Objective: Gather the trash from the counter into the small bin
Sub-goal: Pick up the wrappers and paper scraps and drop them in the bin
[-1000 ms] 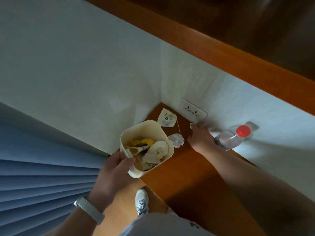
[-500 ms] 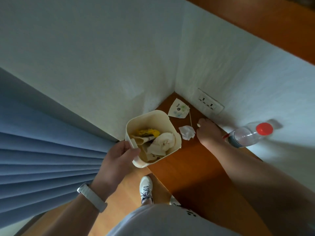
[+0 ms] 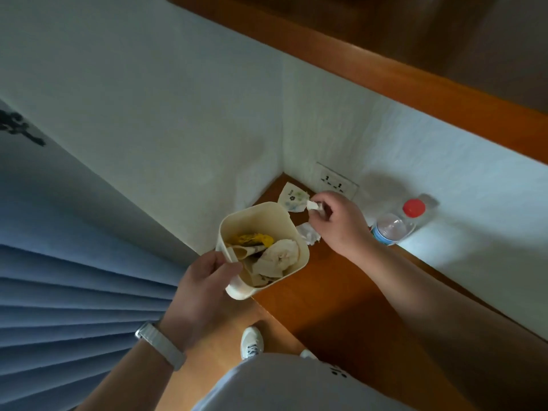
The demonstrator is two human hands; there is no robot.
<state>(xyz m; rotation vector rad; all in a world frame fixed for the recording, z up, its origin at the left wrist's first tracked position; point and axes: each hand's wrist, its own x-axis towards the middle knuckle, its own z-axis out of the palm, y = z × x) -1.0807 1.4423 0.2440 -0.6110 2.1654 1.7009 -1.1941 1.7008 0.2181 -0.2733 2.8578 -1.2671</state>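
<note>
My left hand (image 3: 204, 283) grips the near rim of the small cream bin (image 3: 292, 232), held at the edge of the wooden counter (image 3: 341, 292). Crumpled tissues and a yellow wrapper fill the bin. My right hand (image 3: 338, 223) is raised just right of the bin, fingers pinched on a small white paper scrap (image 3: 312, 205). A crumpled white tissue (image 3: 308, 234) lies on the counter under that hand, beside the bin. A printed paper wrapper (image 3: 292, 198) lies in the corner by the wall.
A plastic water bottle (image 3: 394, 226) with a red cap lies on its side against the wall, right of my right hand. A wall socket (image 3: 336, 182) sits just above the counter. Blue curtains (image 3: 74, 292) hang at left; my shoe (image 3: 251, 341) shows below.
My right hand has lifted off the counter with a small white scrap pinched in its fingers. The bin in my left hand has stayed close beside the counter edge.
</note>
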